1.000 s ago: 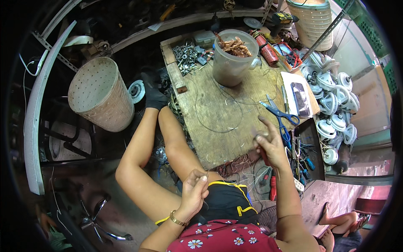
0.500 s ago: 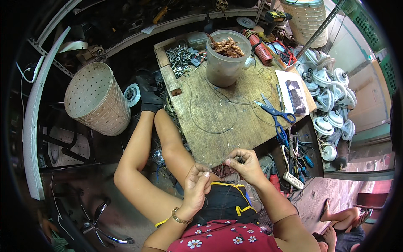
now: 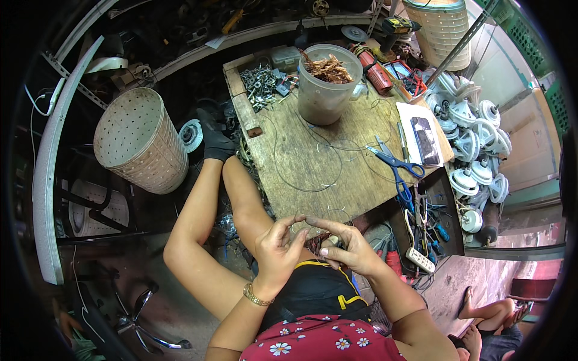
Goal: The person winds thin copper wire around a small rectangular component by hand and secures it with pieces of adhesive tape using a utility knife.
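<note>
My left hand (image 3: pixel 280 245) and my right hand (image 3: pixel 348 245) are in front of the table's near edge, over my lap. Their index fingertips meet or nearly meet. My left thumb and index finger are apart in a curve, with a fine loop faintly visible between them. On my right hand the index finger stretches left, while the thumb presses against the fingers below, apparently on thin wire, which is hard to make out. More thin wire (image 3: pixel 276 157) lies in wide loops across the wooden tabletop (image 3: pixel 295 186). Blue-handled scissors (image 3: pixel 394 163) rest on the table to the right.
A plastic bucket of copper-coloured scraps (image 3: pixel 328 96) stands on the table beside metal fittings (image 3: pixel 262 87). At right are a phone (image 3: pixel 425 141), a tool tray (image 3: pixel 448 210), a power strip (image 3: pixel 420 260) and white motor parts (image 3: pixel 472 144). A perforated basket (image 3: pixel 144 144) stands left; another person (image 3: pixel 494 325) sits lower right.
Both hands have shifted from separate pinches to index fingertips together. The left thumb and index finger have spread, and the right index finger has straightened toward the left hand.
</note>
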Tool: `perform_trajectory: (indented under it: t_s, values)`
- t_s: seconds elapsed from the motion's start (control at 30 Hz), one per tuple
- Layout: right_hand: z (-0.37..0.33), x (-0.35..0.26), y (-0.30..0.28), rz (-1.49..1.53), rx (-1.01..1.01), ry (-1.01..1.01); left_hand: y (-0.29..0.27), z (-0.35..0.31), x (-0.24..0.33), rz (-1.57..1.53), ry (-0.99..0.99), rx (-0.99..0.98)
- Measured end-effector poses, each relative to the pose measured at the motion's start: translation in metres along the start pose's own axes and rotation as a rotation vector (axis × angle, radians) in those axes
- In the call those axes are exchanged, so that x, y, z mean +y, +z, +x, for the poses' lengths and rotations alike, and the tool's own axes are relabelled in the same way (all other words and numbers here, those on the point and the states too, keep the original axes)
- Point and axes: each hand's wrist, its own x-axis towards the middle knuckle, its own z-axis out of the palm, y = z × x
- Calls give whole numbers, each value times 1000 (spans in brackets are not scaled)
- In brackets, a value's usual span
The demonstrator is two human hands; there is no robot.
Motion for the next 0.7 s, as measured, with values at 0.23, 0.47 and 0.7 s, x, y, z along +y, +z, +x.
perform_trajectory:
  t_s: [0.23, 0.47, 0.7]
  values:
    - [-2, 3, 4, -93, 4, -18, 0, 2, 0, -7, 26, -46]
    - [-4, 4, 2, -169, 15, -10, 1, 3, -2, 60, 79, -16]
    - [-6, 14, -1, -226, 38, -23, 3, 8, -5, 69, 203, -105]
